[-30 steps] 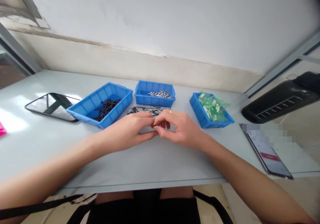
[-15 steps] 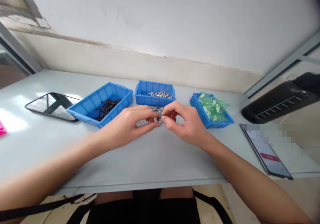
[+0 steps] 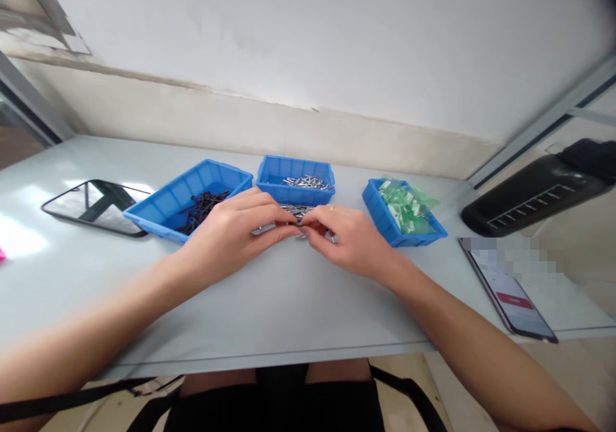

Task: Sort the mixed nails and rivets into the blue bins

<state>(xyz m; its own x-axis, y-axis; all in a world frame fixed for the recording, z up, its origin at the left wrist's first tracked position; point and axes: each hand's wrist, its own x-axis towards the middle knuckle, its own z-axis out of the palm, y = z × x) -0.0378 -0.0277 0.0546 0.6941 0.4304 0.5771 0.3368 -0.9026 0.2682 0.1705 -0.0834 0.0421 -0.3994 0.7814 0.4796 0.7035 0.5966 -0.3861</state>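
My left hand (image 3: 235,230) and my right hand (image 3: 344,239) meet fingertip to fingertip over a loose pile of silver screws (image 3: 291,212) on the grey table (image 3: 269,303). Both hands have their fingers pinched together at the pile, and what they hold is too small to make out. A gold ring shows on my right hand. Just behind the pile stands a blue bin of silver screws (image 3: 296,180). To the left lies a blue bin of black screws (image 3: 190,201), and to the right a blue bin of green plastic bags (image 3: 404,210).
A dark phone (image 3: 91,206) lies face up at the left. Another phone (image 3: 507,289) with a lit screen sits near the right front edge. A black device (image 3: 534,194) rests at the far right. A wall runs along the table's back.
Both hands shifted forward from the bare table onto the screw pile and slightly left. The right hand's fingers, raised half a second ago, have come down to pinch at the pile.
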